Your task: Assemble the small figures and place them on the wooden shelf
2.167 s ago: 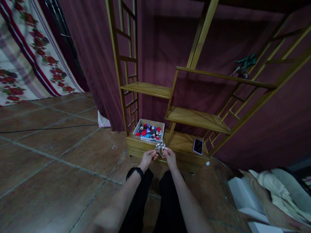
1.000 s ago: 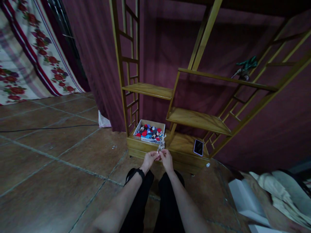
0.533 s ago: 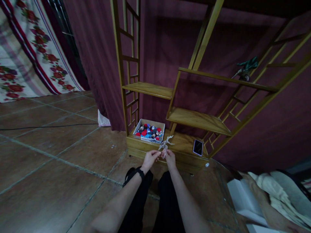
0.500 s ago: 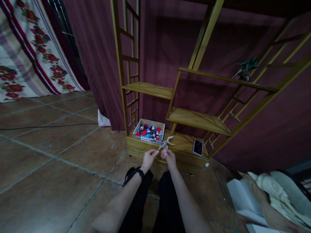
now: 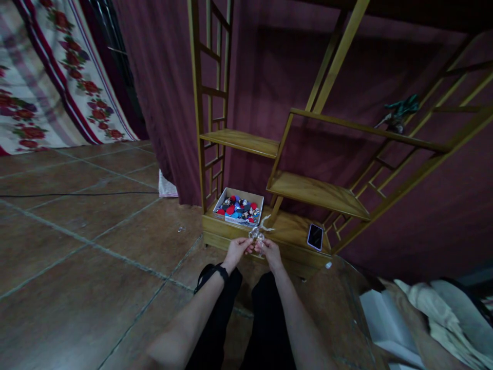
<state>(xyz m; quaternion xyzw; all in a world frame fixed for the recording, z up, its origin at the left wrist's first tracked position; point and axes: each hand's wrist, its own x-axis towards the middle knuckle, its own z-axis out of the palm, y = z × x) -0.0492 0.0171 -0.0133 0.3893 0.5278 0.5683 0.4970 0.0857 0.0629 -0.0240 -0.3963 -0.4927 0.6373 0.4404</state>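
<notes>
Between my two hands is a small, silvery-white figurine (image 5: pixel 257 234) with a pale, branching, wing-like part rising to the right. Its fine detail is too small to make out. My left hand (image 5: pixel 238 250) has its fingertips pinched at the figurine's lower left side. On the other side, my right hand (image 5: pixel 271 253) is closed round its lower part, and a clear bit hangs below the fingers. Just beyond the hands, an open cardboard box (image 5: pixel 222 197) holds several small figures in red, blue, black and white.
The box stands on the low base of a wooden display shelf (image 5: pixel 239 142), near a phone (image 5: pixel 315 236) lying at right. A dark green figure (image 5: pixel 400 113) sits on an upper right shelf. White boxes (image 5: pixel 389 321) and cloth are at far right; a cable (image 5: pixel 84 194) crosses the tiled floor.
My left hand has closed in on the figurine, and the hands are nearer each other. The figurine has turned a little and sits slightly lower. The view has shifted slightly.
</notes>
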